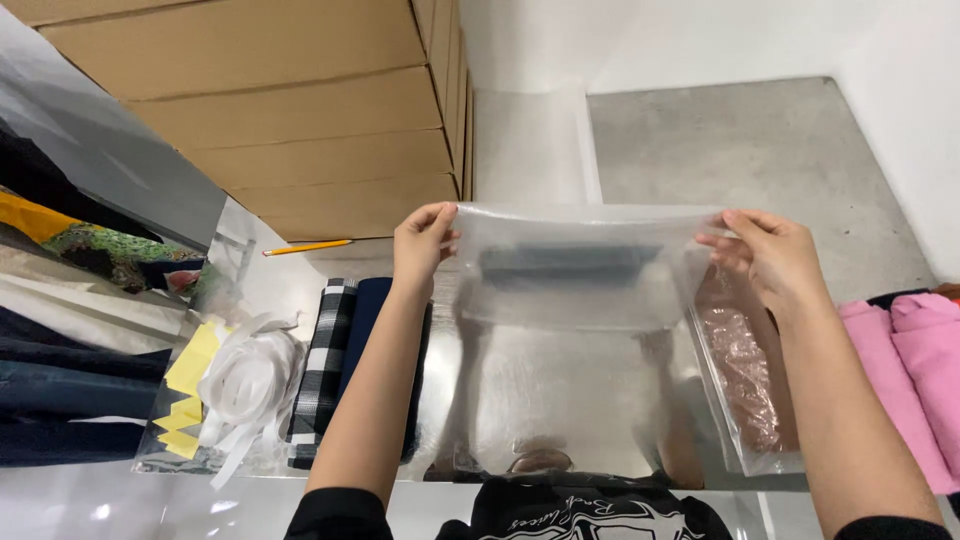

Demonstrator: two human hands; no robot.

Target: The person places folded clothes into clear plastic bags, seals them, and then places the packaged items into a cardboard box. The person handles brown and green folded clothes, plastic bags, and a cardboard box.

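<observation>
I hold a clear plastic bag (575, 270) stretched flat in front of me, above a shiny metal table (560, 400). My left hand (422, 240) pinches the bag's upper left corner. My right hand (770, 255) pinches its upper right corner. A dark folded item shows through the bag near its top edge. Below the bag the table mirrors my arms and dark shirt.
Stacked cardboard boxes (300, 110) rise at the back left, with a yellow pencil (305, 246) before them. A checked black-and-white cloth (325, 360) and a bagged white-and-yellow item (235, 385) lie left. A bagged brownish item (745, 370) and pink fabric (915, 370) lie right.
</observation>
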